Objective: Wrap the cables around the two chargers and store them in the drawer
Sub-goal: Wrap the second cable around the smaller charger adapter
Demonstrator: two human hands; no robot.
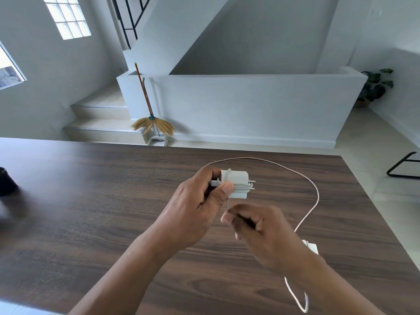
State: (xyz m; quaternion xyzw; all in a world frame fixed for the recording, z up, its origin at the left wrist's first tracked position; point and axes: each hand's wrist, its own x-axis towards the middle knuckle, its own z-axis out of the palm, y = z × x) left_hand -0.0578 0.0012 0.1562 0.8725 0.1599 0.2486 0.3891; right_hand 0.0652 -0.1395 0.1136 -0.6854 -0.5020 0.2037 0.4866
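My left hand [195,208] grips a white charger [236,181] above the dark wooden table [91,201], thumb pressed on its side. A few turns of white cable lie around the charger's body. Just below it, my right hand [256,226] pinches the cable's short taut stretch between thumb and fingers. The loose cable [314,192] arcs from behind the charger out to the right and back toward my right wrist. A second white charger [311,246] lies on the table, partly hidden behind my right forearm, with its own cable [297,298] looping at the near edge. No drawer is in view.
A dark round object [6,183] sits at the table's left edge. Beyond the table are stairs, a low white wall with a straw broom [152,123] leaning on it, a potted plant [375,85] at the back right and a black metal frame [402,164] on the floor.
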